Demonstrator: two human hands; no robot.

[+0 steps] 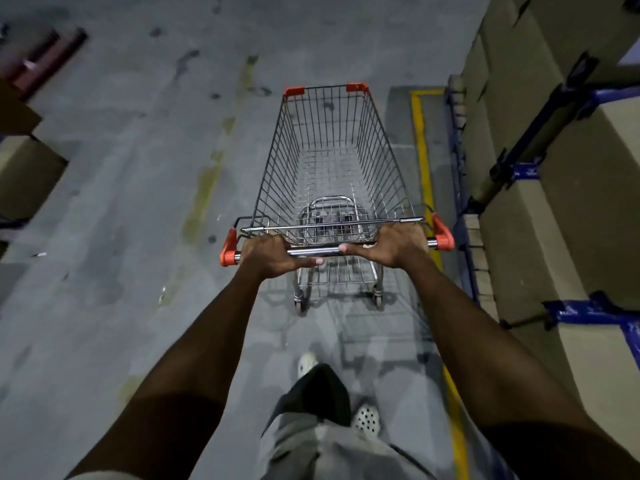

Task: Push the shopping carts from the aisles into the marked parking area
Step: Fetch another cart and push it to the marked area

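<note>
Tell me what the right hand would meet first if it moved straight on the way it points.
Probably the cart's rear wire rail, just beyond the handle that the right hand grips; depth is unclear.

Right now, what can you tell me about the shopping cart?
The shopping cart is an empty metal wire basket on small wheels, standing upright on the grey concrete floor. It has orange plastic corner caps and a shiny handle bar. The left hand and right hand both grip that bar. A yellow floor line runs along its right side.
</note>
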